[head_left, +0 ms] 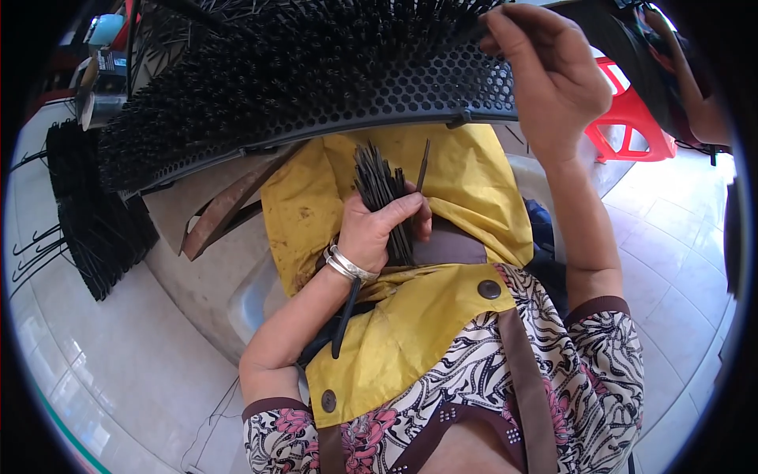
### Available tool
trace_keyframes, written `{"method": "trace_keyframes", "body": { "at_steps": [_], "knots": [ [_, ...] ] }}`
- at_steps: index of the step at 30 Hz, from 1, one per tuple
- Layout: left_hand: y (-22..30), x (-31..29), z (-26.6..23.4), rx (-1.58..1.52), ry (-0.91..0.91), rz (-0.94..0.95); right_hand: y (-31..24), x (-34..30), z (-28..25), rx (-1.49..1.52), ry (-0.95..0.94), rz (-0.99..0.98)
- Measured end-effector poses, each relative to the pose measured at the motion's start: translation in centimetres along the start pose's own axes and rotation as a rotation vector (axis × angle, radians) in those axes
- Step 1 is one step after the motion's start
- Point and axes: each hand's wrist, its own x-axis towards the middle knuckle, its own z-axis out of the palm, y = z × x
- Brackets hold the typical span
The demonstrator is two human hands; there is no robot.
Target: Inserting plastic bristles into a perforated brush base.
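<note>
My left hand (379,225) is closed around a bundle of thin black rods (377,178), upright in front of my yellow apron (308,213). A single black rod (425,164) sticks up apart from the bundle beside its fingers. Farther forward, a black perforated panel (442,87) has many round holes, and a dense mass of black rods (276,67) stands in most of them. Over the panel's right end is my right hand (553,75), thumb and fingers pinched together. Whatever lies between those fingertips blends into the dark rods behind.
Black hooked wires (103,229) hang in a bunch at the left. A rusty metal brace (237,201) supports the panel from below. At the right stands a red plastic stool (624,126), with another person's arm (707,118) near it. The floor (663,237) is pale tile.
</note>
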Motion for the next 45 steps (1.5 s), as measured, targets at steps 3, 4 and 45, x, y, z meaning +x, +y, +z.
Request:
{"method": "trace_keyframes", "body": {
  "at_steps": [3,4,45],
  "knots": [
    [0.1,-0.2,0.2,-0.004,0.001,-0.005,0.2,0.5,0.1,-0.293,-0.150,-0.448],
    [0.2,-0.2,0.4,-0.004,0.000,-0.007,0.4,0.6,0.5,-0.228,-0.152,-0.494],
    [0.1,0.0,0.6,-0.014,-0.101,-0.010,3.3,1.0,0.3,-0.524,-0.405,-0.697]
  ]
}}
